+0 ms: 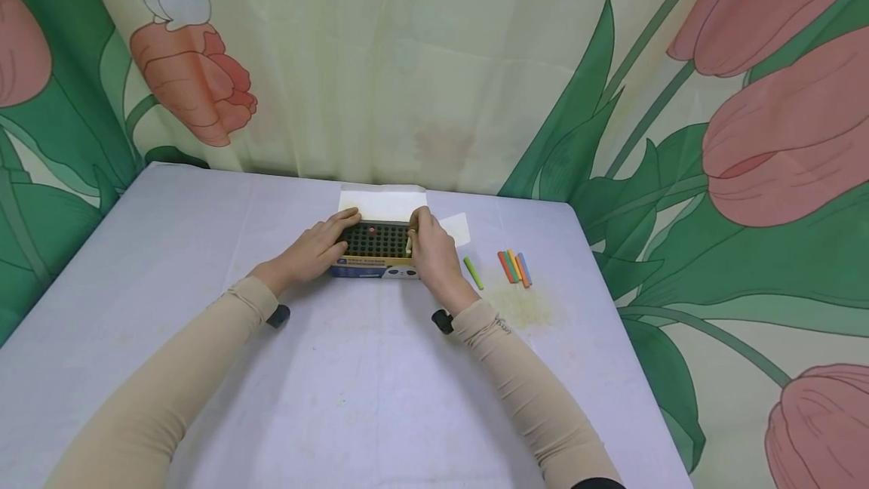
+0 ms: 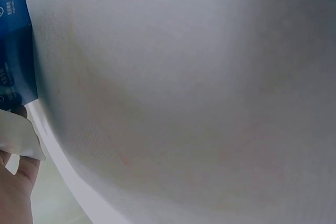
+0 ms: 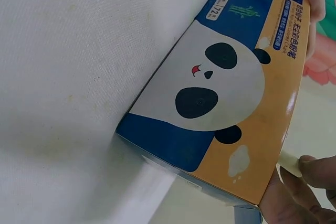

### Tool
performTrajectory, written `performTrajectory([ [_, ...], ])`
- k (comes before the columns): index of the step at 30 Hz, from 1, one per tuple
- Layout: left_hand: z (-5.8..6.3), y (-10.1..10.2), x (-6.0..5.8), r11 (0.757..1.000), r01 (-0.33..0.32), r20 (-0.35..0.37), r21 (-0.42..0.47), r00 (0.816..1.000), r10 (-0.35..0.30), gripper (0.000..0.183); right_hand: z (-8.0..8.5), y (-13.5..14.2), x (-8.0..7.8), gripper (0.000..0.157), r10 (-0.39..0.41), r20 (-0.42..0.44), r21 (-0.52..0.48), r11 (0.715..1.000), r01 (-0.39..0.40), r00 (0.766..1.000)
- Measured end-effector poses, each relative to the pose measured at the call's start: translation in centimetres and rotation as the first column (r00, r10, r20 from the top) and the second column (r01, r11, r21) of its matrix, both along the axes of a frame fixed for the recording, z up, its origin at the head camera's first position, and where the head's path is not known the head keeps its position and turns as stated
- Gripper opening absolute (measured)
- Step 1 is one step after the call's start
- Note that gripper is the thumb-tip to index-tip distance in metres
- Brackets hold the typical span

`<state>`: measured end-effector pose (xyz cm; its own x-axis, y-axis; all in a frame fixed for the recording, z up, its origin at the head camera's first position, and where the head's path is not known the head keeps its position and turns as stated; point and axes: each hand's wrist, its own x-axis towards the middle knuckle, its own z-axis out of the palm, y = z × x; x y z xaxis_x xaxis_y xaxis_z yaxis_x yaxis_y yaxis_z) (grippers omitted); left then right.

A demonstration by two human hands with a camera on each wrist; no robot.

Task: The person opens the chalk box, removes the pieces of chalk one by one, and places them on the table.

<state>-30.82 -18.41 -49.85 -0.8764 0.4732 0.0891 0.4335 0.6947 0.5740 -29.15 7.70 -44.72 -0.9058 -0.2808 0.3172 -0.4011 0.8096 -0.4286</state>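
A chalk box (image 1: 366, 271) with a panda on its front stands on the table, top open, showing a dark insert full of round holes (image 1: 380, 244). One pink chalk stick (image 1: 371, 231) pokes up from it. My left hand (image 1: 312, 249) holds the box's left end; in the left wrist view some fingers are behind a white side flap (image 2: 18, 136). At the right end, my right hand (image 1: 436, 253) pinches a pale cream chalk stick (image 3: 289, 163) between thumb and fingers, upright over the holes. Its lower tip is hidden behind the box wall in the right wrist view.
The box's white lid (image 1: 383, 204) lies folded back behind it, and a white flap (image 1: 456, 229) sticks out right. A green chalk stick (image 1: 473, 273) lies right of my right hand. Several coloured chalk sticks (image 1: 514, 268) lie grouped farther right. A printed curtain (image 1: 407, 59) hangs behind the table.
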Motion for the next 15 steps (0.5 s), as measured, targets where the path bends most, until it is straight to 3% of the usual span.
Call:
performTrajectory([
  [15, -0.08, -0.13, -0.04, 1.000, -0.004, 0.011, 0.004, 1.000, 0.004, 0.059, 0.09, 0.03, -0.30, 0.008, 0.012, -0.038, -0.017, 1.000, -0.013, 0.999],
])
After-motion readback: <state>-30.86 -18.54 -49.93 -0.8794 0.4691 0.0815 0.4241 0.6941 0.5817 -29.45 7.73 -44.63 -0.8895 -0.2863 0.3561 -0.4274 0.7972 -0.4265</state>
